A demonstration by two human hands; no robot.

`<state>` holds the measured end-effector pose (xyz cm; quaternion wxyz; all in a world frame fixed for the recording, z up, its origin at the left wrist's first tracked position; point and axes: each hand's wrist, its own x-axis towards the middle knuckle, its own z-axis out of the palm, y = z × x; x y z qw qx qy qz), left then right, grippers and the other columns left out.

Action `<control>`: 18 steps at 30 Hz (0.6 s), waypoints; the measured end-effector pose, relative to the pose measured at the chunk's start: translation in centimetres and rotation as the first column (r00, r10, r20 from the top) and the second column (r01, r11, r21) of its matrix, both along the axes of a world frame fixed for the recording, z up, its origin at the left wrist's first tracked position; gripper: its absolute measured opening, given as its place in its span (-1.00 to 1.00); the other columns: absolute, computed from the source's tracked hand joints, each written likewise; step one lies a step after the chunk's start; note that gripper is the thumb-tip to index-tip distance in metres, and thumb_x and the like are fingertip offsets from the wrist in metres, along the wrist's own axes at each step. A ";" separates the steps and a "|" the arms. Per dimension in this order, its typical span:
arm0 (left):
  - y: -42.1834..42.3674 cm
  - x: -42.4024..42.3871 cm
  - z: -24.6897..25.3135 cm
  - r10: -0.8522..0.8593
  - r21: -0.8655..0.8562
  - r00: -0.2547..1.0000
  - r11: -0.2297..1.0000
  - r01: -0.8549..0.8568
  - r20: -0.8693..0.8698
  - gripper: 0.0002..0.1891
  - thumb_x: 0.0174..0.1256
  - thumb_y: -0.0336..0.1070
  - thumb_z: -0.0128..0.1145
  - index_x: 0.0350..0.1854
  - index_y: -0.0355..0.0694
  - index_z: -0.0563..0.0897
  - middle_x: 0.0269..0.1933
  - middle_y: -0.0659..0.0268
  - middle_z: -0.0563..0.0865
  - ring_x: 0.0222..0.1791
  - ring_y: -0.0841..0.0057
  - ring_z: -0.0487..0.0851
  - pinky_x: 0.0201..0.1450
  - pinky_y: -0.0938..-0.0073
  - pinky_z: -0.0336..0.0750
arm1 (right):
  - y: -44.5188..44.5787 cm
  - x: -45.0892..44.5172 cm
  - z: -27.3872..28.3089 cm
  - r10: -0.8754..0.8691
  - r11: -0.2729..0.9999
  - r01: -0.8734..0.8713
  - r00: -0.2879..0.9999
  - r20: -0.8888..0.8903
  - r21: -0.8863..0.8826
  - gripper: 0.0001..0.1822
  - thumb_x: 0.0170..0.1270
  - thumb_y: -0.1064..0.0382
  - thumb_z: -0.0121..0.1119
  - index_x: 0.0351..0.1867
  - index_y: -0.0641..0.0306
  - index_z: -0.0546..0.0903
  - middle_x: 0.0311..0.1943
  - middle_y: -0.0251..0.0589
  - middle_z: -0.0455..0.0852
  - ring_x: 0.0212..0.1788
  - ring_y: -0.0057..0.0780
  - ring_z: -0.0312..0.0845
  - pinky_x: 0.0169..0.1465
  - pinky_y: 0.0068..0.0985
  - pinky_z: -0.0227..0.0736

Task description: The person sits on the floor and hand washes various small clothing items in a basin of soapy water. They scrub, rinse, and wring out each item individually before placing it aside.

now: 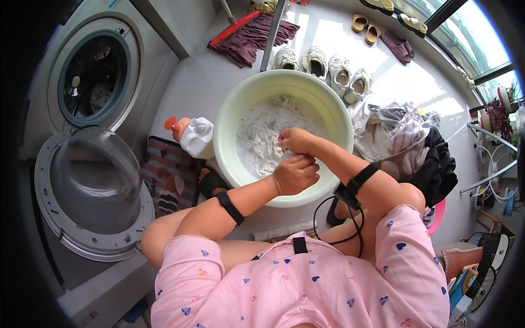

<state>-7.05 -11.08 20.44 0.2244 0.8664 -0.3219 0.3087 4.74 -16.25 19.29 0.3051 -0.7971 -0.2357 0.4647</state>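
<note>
A pale green plastic basin (221,135) stands on the floor between my knees, holding sudsy water (283,108). In the suds lies a wet white garment (264,149), partly under water. My left hand (297,174) is closed at the near side of the basin, gripping a bunched part of the whitish fabric. Just beyond it, my right hand (296,140) pinches the same fabric with its fingers curled. The two hands nearly touch over the water. The rest of the fabric between them is mostly hidden by my fingers.
A white detergent bottle (197,137) stands against the basin's left side. Further left is a front-loading washing machine (151,78), its round door (94,192) swung wide. Laundry (406,135) is heaped at right. Several white sneakers (316,63) and a mop (254,39) lie beyond the basin.
</note>
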 end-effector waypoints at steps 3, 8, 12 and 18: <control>-0.1 0.1 -0.8 -0.005 0.034 1.000 0.999 0.004 0.023 -0.93 -0.15 -0.31 0.15 -0.62 -0.11 0.53 -0.39 0.38 0.57 -0.23 0.43 0.59 -0.11 0.46 0.49 | -0.2 -0.3 -0.1 -0.002 1.000 0.001 0.998 0.067 0.005 -0.79 0.10 0.19 0.20 -0.27 0.24 0.63 -0.42 -0.11 0.69 -0.37 -0.35 0.54 -0.21 -0.37 0.43; 0.3 0.4 -0.5 -0.044 0.102 0.996 0.994 0.036 0.072 -0.93 -0.14 -0.29 0.17 -0.57 -0.07 0.55 -0.36 0.40 0.57 -0.19 0.46 0.58 -0.06 0.46 0.48 | -0.9 0.0 0.9 -0.126 0.989 0.119 0.990 0.070 0.088 -0.81 0.13 0.19 0.17 -0.30 0.24 0.63 -0.45 -0.15 0.67 -0.41 -0.39 0.51 -0.24 -0.38 0.43; 1.2 1.5 1.7 -0.002 0.073 0.990 0.997 -0.008 0.139 -0.88 -0.18 -0.29 0.21 -0.52 -0.03 0.56 -0.25 0.43 0.57 -0.11 0.43 0.55 0.11 0.26 0.35 | -1.2 1.9 3.3 -0.259 0.920 0.285 0.957 -0.128 0.270 -0.84 0.19 0.21 0.15 -0.37 0.27 0.59 -0.55 -0.30 0.59 -0.48 -0.54 0.44 -0.38 -0.47 0.40; 2.1 2.0 6.9 0.381 -0.217 0.925 0.902 -0.372 -0.002 -0.42 -0.27 -0.23 0.39 -0.08 -0.01 0.43 0.08 0.23 0.41 0.16 0.07 0.33 0.25 -0.07 0.12 | -1.6 3.0 8.7 -0.421 0.650 0.661 0.724 -0.547 0.375 -0.75 0.20 0.23 0.17 -0.21 0.38 0.50 -0.39 -0.20 0.53 -0.41 -0.40 0.54 -0.39 -0.36 0.54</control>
